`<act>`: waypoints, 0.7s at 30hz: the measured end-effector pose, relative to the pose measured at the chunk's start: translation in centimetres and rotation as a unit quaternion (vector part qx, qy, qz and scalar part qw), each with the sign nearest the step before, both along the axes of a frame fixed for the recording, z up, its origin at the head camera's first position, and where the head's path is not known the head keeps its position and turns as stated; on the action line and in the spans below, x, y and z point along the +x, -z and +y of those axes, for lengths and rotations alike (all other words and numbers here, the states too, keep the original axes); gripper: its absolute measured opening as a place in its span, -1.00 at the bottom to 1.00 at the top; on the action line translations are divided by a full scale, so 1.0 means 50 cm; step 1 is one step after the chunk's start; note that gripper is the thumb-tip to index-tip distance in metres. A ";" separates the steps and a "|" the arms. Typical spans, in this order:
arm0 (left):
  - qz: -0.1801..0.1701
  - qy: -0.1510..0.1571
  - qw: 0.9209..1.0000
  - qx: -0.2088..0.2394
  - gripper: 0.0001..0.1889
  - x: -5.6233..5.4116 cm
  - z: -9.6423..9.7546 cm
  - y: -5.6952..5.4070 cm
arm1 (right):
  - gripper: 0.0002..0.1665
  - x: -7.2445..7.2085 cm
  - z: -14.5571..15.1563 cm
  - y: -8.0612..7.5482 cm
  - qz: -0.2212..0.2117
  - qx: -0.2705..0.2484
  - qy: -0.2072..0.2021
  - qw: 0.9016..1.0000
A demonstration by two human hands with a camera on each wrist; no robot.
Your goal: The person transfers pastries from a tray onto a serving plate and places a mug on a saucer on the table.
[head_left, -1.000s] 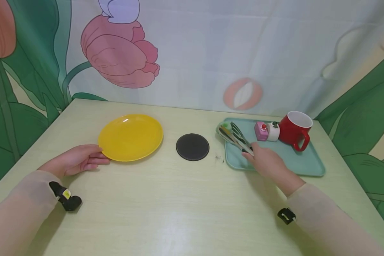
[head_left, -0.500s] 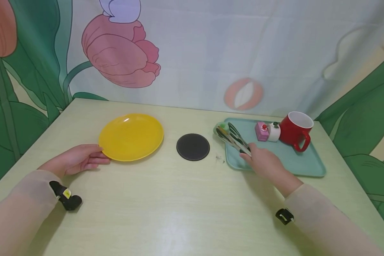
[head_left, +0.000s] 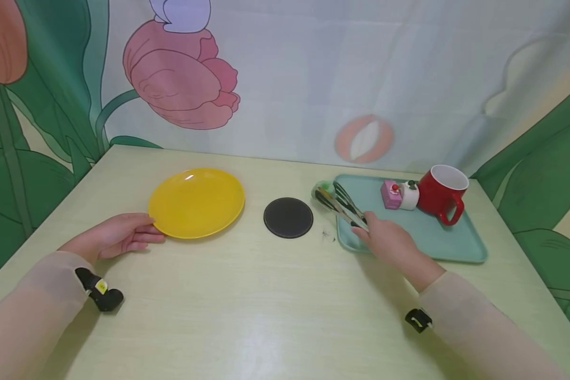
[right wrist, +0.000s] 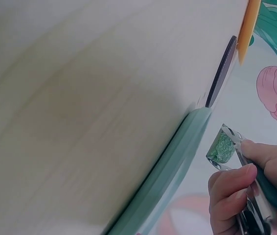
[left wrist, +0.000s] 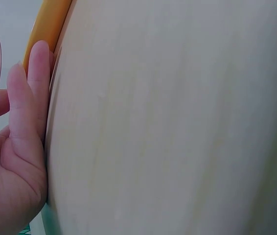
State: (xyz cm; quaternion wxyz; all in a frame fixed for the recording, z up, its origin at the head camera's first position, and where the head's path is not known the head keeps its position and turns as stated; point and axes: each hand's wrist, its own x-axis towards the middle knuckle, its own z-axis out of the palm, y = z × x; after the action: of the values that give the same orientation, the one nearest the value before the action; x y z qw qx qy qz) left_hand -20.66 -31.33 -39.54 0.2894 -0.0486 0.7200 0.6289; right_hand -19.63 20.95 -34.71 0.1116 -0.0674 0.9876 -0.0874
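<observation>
At the left, my left hand [head_left: 128, 235] pinches the near-left rim of a yellow plate [head_left: 197, 203], its lower fingers stretched along the table. In the left wrist view, those fingers [left wrist: 23, 105] lie beside the plate's edge [left wrist: 48, 29]; the grip itself is mostly hidden. My right hand [head_left: 387, 237] grips metal tongs [head_left: 344, 210] over the tray's left edge. Between the tong tips is a small pale-green piece [head_left: 324, 189], partly covered by the metal. The right wrist view shows this green piece [right wrist: 222, 148] held up off the tray; its kind is unclear.
A round black coaster [head_left: 288, 217] lies between plate and tray. On the light-green tray [head_left: 437, 243] stand a pink toy cake [head_left: 391, 195], a white toy cake [head_left: 409, 196] and a red mug [head_left: 437, 192]. A patterned cloth [head_left: 285, 79] hangs behind the table.
My right hand has moved slightly left, carrying the tongs and green piece past the tray's left edge towards the coaster. My left hand stays at the plate's rim.
</observation>
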 end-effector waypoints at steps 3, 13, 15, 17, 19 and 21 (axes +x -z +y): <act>0.002 0.002 1.000 -0.001 -0.39 0.001 0.000 -0.001 | -0.29 0.000 -0.005 -0.001 -0.006 0.001 0.000 1.000; 0.000 -0.005 1.000 -0.006 -0.41 0.000 0.002 0.001 | -0.29 0.003 -0.018 -0.003 -0.003 -0.007 -0.007 1.000; 0.001 -0.004 1.000 -0.006 -0.40 0.000 0.002 0.001 | -0.29 0.004 -0.019 -0.004 -0.001 -0.008 -0.010 1.000; 0.002 -0.004 1.000 -0.006 -0.40 0.000 0.002 0.001 | -0.29 0.004 -0.019 -0.003 0.004 -0.008 -0.012 1.000; 0.002 -0.004 1.000 -0.006 -0.40 -0.001 0.002 0.001 | -0.29 0.003 -0.020 -0.003 0.008 -0.009 -0.015 1.000; 0.001 -0.006 1.000 -0.006 -0.41 -0.001 0.002 0.002 | -0.29 0.002 -0.021 -0.001 0.010 -0.009 -0.015 1.000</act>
State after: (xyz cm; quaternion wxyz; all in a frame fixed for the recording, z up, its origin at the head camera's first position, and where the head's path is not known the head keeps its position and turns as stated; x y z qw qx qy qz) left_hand -20.73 -31.23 -39.62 0.2851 -0.0540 0.7236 0.6262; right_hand -19.53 19.89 -34.66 0.1027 -0.0845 0.9866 -0.0942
